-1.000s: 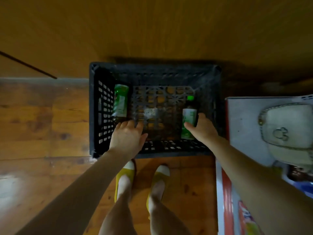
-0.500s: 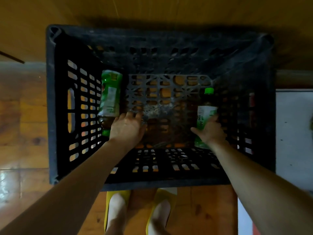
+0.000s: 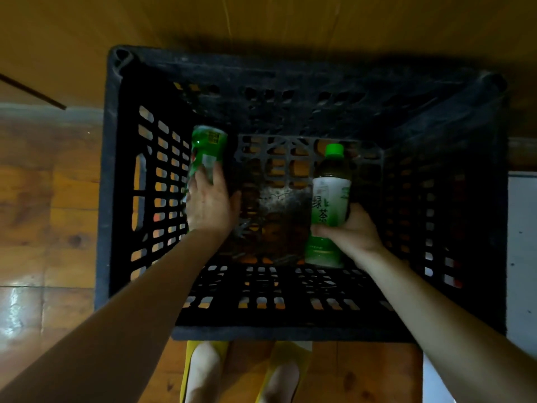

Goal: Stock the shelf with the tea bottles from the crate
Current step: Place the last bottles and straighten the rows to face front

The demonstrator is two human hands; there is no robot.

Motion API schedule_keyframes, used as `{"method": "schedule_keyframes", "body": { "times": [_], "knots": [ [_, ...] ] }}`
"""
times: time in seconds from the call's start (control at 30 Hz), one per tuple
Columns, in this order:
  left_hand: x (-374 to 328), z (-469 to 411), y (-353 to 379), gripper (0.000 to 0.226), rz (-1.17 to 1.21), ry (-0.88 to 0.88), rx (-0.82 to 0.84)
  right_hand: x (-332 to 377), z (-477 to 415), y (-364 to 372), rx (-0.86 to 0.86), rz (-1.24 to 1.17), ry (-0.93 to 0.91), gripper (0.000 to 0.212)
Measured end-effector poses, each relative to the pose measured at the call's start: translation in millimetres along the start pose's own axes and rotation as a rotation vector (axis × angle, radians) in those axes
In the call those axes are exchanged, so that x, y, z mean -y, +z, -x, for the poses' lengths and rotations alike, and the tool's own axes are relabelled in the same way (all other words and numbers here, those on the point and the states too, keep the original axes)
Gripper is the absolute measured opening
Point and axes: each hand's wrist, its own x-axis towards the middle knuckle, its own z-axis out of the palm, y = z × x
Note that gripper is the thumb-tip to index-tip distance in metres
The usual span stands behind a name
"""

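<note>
A black slatted crate (image 3: pixel 116 175) stands on the wooden floor right under me, and both my arms reach down into it. Against its left wall lies a green tea bottle (image 3: pixel 207 149), base pointing away from me; my left hand (image 3: pixel 209 203) lies over its near half with the fingers wrapped on it. On the right, a second tea bottle (image 3: pixel 329 199) with a green cap and a white-green label points cap-away. My right hand (image 3: pixel 353 231) grips this one around the middle of its label.
A yellowish wooden panel (image 3: pixel 261 21) rises just beyond the crate. A white board or box (image 3: pixel 523 242) lies close to the crate's right side. My feet in yellow shoes (image 3: pixel 203 370) stand at the crate's near edge. Wooden floor (image 3: pixel 43 213) spreads to the left.
My left hand has slid forward onto the left bottle. My right hand has closed round the right bottle, which now sits higher. The camera stayed close over the crate.
</note>
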Motion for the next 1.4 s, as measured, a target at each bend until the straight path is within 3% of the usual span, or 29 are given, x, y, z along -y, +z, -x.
{"method": "schedule_keyframes", "body": {
  "times": [0.17,0.4,0.63,0.8,1.1,1.4],
  "knots": [
    [3,-23,10,0.076,0.089,-0.192,-0.012,15,16,17,0.058,-0.153,-0.120,0.055],
    [22,-37,19,0.083,0.108,-0.144,-0.157,18,17,18,0.058,-0.136,-0.197,0.060],
    [13,-36,34,0.079,0.375,-0.324,-0.139,17,16,14,0.055,-0.112,-0.253,0.064],
    [0,-12,12,0.073,0.440,-0.219,-0.138,21,35,8,0.041,-0.159,-0.292,0.056],
    [-51,82,-104,0.083,0.800,-0.188,-0.085,55,147,-40,-0.112,-0.174,-0.346,0.058],
    [-77,216,-302,0.073,0.948,-0.035,-0.048,121,330,-139,-0.181,-0.214,-0.473,0.054]
  ]
}}
